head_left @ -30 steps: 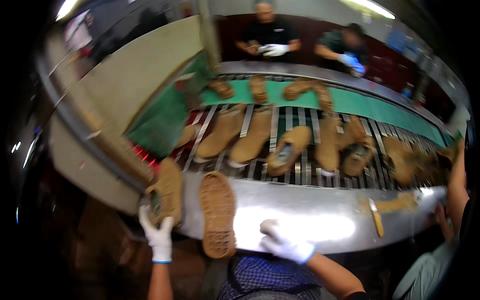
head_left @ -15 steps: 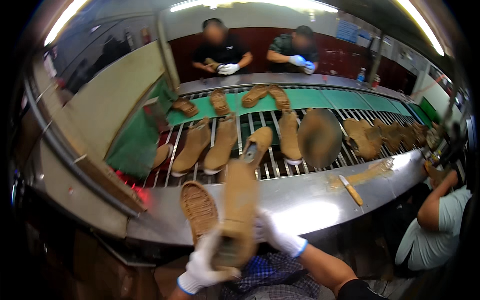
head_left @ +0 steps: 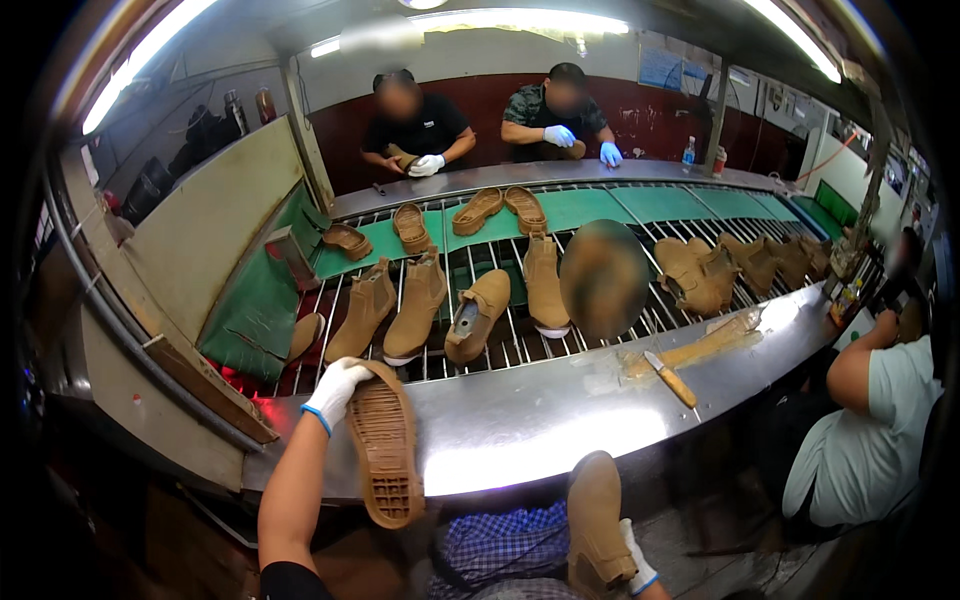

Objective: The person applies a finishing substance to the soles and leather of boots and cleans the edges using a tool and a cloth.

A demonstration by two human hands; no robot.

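The left hand (head_left: 335, 390), gloved white, curls its fingers over one end of a tan rubber sole (head_left: 384, 445), tread up, on the steel counter (head_left: 560, 420). The right hand (head_left: 630, 560) steadies a suede boot (head_left: 598, 520) low at the lap — its fingers mostly hidden, so their grip cannot be told.

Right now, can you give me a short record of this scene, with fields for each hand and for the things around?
left hand: white glove, grips the heel end of a tan rubber sole lying tread up on the steel table
right hand: white glove, low in view, holds a tan suede boot over the lap
conveyor: green belt and rollers carrying tan boots and loose soles
on table: knife with wooden handle
others: two people across the line, one at the right
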